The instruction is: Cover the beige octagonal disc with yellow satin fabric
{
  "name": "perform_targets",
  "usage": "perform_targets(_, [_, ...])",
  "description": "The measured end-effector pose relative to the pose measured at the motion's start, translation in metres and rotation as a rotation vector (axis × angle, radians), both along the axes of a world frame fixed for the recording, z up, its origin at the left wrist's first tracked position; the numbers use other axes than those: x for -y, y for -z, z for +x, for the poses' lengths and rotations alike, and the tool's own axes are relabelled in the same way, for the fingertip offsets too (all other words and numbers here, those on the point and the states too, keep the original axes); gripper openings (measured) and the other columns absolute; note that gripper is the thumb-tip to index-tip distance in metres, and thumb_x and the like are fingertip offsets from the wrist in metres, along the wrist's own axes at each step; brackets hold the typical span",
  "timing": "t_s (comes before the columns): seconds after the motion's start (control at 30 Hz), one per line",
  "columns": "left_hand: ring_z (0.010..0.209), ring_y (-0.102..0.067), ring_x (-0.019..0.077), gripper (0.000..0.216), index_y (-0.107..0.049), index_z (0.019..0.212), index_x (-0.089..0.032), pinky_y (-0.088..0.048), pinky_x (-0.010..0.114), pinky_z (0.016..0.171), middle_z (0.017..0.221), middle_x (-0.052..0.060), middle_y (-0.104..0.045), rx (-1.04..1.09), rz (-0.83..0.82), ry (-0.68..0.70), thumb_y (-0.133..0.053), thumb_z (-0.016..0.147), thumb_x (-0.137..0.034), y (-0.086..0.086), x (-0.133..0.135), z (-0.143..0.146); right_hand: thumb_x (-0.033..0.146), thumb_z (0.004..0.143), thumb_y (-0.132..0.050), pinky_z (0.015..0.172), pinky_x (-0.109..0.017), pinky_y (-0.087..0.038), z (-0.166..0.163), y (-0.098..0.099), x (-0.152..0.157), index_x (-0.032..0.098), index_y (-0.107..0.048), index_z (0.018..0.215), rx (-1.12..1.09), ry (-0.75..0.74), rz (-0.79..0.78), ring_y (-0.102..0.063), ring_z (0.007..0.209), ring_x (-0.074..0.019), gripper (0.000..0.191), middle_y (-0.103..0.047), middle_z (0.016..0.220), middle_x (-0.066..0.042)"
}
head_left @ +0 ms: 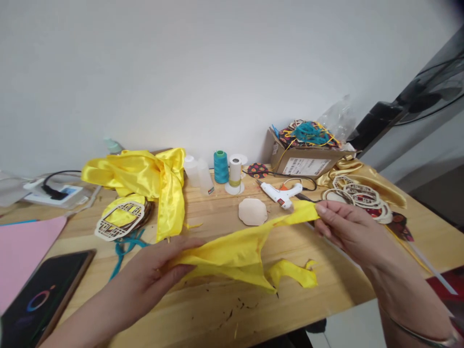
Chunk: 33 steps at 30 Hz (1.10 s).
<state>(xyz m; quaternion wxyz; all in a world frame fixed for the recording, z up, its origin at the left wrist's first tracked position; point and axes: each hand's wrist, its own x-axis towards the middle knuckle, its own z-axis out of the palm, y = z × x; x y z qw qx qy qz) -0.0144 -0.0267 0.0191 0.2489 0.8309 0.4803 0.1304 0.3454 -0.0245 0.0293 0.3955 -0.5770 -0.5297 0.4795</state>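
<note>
All along a pale wall (217, 72), had a wooden tabletop (213, 217) spread with craft supplies. Above its front half, held a piece of yellow cloth (224, 256) stretched sideways, pinching the broad end between thumb and fingers of the left hand (163, 270) and the narrow end in the thumb and fingertips of the right hand (344, 224). At the back left, had a rumpled heap of yellow satin (170, 193); at the back right, a labelled cardboard box (333, 164) topped with patterned fabric (286, 140) and teal cord (311, 133), with gold satin (362, 174) beside it. Toward the left edge, had a pink sheet (29, 256) and, next to it, a dark-screened smartphone (47, 295) lying face up. In front of the yellow satin, saw a stack of openwork frames (107, 230), with similar frames (362, 189) fanned out at the right. By the cloth's hanging corner, saw a yellow scrap (293, 273), possibly touching it. Beyond the narrow end, had a white glue gun (281, 194), with a beige scalloped plaque (253, 211) flat to its left. Behind these, had a teal thread cone (221, 169) between plastic bottles (206, 178) and a white spool (235, 169).
</note>
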Motion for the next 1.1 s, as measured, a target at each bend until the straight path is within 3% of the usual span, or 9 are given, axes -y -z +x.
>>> perform_targets(0.13, [0.108,-0.056,0.0231,0.042,-0.051,0.125,-0.040,-0.045,0.036,0.092,0.123,0.001,-0.060,-0.058,0.130,0.069,-0.047,0.086,-0.025,0.001,0.004,-0.001,0.031,0.083,-0.051,0.059,-0.029,-0.043,0.005,0.008,-0.001,0.019,-0.061,0.082,0.396,-0.036,0.150,-0.054,0.061,-0.0157,0.016,-0.061,0.070,-0.003])
perform_targets(0.27, [0.120,-0.046,0.0266,0.047,-0.044,0.131,-0.034,-0.037,0.044,0.101,0.134,0.005,-0.051,-0.124,0.212,0.101,-0.050,0.085,-0.025,0.002,0.003,-0.005,0.017,0.083,-0.046,0.090,-0.045,-0.040,-0.006,0.018,0.011,0.019,-0.063,0.105,0.871,-0.037,0.410,-0.052,0.105,-0.0279,0.028,-0.061,0.111,-0.011])
perform_targets(0.37, [0.108,-0.055,0.0207,0.034,-0.051,0.120,-0.025,-0.045,0.035,0.092,0.117,0.006,-0.061,-0.069,0.389,0.089,-0.045,0.087,-0.015,0.006,0.003,-0.004,0.017,0.088,-0.044,0.085,-0.038,-0.045,-0.037,0.021,0.019,0.019,-0.063,0.101,0.787,-0.138,0.539,-0.055,0.097,-0.0228,0.023,-0.063,0.102,-0.009])
perform_targets(0.47, [0.091,-0.061,0.0167,0.026,-0.055,0.111,-0.021,-0.050,0.027,0.077,0.099,0.005,-0.065,-0.033,0.506,0.096,-0.046,0.087,-0.013,0.012,0.010,0.004,0.018,0.088,-0.050,0.076,-0.035,-0.047,-0.073,0.027,0.019,0.018,-0.065,0.086,0.746,-0.286,0.493,-0.055,0.085,-0.0211,0.015,-0.065,0.084,-0.006])
perform_targets(0.63, [0.091,-0.062,0.0174,0.024,-0.059,0.102,-0.019,-0.050,0.030,0.081,0.100,0.005,-0.066,-0.110,0.283,0.203,-0.044,0.086,-0.009,0.019,0.016,0.028,0.009,0.079,-0.060,0.077,-0.038,-0.045,-0.105,0.048,0.009,0.015,-0.061,0.075,0.893,-0.492,0.430,-0.053,0.087,-0.0237,0.007,-0.061,0.083,-0.008])
perform_targets(0.73, [0.104,-0.057,0.0211,0.033,-0.056,0.112,-0.021,-0.046,0.036,0.090,0.107,0.005,-0.065,-0.139,0.167,0.251,-0.049,0.083,-0.008,0.018,0.012,0.041,0.006,0.081,-0.055,0.079,-0.034,-0.044,-0.103,0.045,0.010,0.016,-0.055,0.074,0.793,-0.540,0.406,-0.051,0.090,-0.0206,0.013,-0.059,0.087,-0.006])
perform_targets(0.87, [0.100,-0.058,0.0206,0.044,-0.049,0.122,-0.029,-0.048,0.036,0.084,0.103,0.003,-0.065,-0.127,0.059,0.284,-0.050,0.083,-0.010,0.014,0.005,0.047,0.015,0.091,-0.045,0.086,-0.029,-0.041,-0.081,0.015,0.029,0.021,-0.049,0.085,0.479,-0.549,0.285,-0.051,0.097,-0.0145,0.009,-0.055,0.108,-0.002])
perform_targets(0.93, [0.093,-0.060,0.0199,0.038,-0.052,0.118,-0.029,-0.048,0.034,0.078,0.099,0.002,-0.066,-0.129,0.034,0.229,-0.051,0.083,-0.013,0.008,0.002,0.043,0.024,0.094,-0.041,0.077,-0.026,-0.044,-0.067,-0.002,0.043,0.024,-0.048,0.094,0.374,-0.602,0.126,-0.053,0.086,-0.0128,0.008,-0.057,0.098,0.001])
perform_targets(1.1, [0.077,-0.063,0.0162,0.014,-0.063,0.090,-0.027,-0.049,0.025,0.065,0.084,-0.004,-0.067,-0.047,-0.013,0.186,-0.061,0.078,-0.034,-0.023,-0.002,0.020,0.046,0.093,-0.037,0.045,-0.017,-0.036,-0.042,-0.026,0.060,0.022,-0.046,0.087,-0.003,-0.500,-0.257,-0.043,0.051,-0.0072,0.026,-0.046,0.069,0.004])
